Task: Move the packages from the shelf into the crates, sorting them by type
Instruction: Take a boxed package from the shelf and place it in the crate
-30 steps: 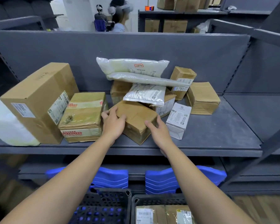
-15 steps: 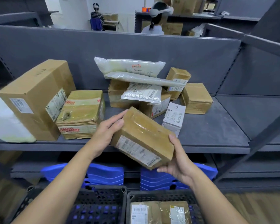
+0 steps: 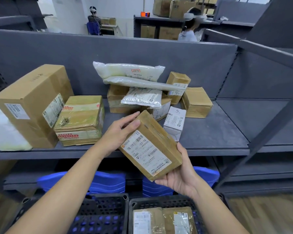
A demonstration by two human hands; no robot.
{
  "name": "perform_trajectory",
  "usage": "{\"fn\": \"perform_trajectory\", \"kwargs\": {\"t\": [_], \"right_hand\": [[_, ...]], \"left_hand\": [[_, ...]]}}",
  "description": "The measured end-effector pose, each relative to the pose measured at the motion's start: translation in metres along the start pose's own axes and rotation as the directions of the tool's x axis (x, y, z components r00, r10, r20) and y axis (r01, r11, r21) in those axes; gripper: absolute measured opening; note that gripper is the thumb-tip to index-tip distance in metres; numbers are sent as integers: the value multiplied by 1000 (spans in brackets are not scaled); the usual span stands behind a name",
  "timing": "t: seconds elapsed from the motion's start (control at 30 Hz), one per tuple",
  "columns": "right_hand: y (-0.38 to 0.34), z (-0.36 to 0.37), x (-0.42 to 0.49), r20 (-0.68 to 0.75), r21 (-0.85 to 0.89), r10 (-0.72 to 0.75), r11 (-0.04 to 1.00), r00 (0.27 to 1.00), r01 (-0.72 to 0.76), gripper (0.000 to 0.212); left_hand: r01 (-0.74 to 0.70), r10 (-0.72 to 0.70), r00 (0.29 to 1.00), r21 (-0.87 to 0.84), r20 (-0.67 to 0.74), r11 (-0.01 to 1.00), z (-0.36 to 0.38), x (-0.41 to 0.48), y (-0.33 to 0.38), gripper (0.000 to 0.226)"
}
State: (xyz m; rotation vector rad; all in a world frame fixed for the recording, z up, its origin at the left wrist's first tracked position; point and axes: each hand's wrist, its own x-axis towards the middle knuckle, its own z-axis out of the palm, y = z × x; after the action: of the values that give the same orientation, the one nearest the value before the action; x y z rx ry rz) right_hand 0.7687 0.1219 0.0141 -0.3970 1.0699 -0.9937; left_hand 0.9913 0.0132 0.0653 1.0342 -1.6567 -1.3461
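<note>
From the head view: a taped cardboard box held in both hands, clear of the shelf and out in front of its edge, label side turned up. Long axis tilted, running from upper left down to lower right. Left hand wrapped on the upper left end, fingers curled over the top corner, thumb along the side. Right hand cupped beneath the lower right end, thumb pressed on the near edge, so clasped at both ends rather than pinched. Directly below, two dark crates side by side: left crate apparently bare of packages in the part shown, right crate already with two brown boxes in it. Lower end of the held box, and the right hand, nearer the right crate, almost straight above its far rim. Likely a short drop down and toward the body, into the crate with the matching brown boxes. Plastic bags and more boxes left on the shelf behind.
</note>
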Motion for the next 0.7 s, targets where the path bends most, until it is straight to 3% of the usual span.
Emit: {"fn": "perform_trajectory", "kwargs": {"t": [0.1, 0.17, 0.27, 0.37, 0.43, 0.53, 0.7], "right_hand": [[-3, 3, -4, -15, 133, -3, 991, 1000, 5, 89], [-4, 8, -6, 0, 246, -15, 969, 1000, 15, 83], [1, 17, -5, 26, 300, -30, 954, 999, 21, 78], [11, 21, 1, -46, 127, -48, 990, 998, 54, 74], [17, 16, 8, -100, -14, -225, 974, 969, 224, 70], [16, 11, 8, -19, -161, -410, 901, 912, 402, 71], [13, 12, 7, 71, -254, -436, 862, 897, 439, 62]], "left_hand": [[-6, -26, 993, -271, -113, 963, 6, -3, -2, 79], [12, -59, 993, -425, -98, 905, 16, -8, -6, 84], [42, -66, 997, -399, -44, 916, 37, -13, -12, 84], [29, -86, 989, -409, -123, 912, 40, -9, -12, 78], [29, -95, 984, -395, -148, 918, 34, -7, -10, 70], [50, -102, 986, -347, -133, 937, 30, -9, -10, 61], [74, -145, 976, -374, -164, 924, 40, -16, -9, 40]]}}
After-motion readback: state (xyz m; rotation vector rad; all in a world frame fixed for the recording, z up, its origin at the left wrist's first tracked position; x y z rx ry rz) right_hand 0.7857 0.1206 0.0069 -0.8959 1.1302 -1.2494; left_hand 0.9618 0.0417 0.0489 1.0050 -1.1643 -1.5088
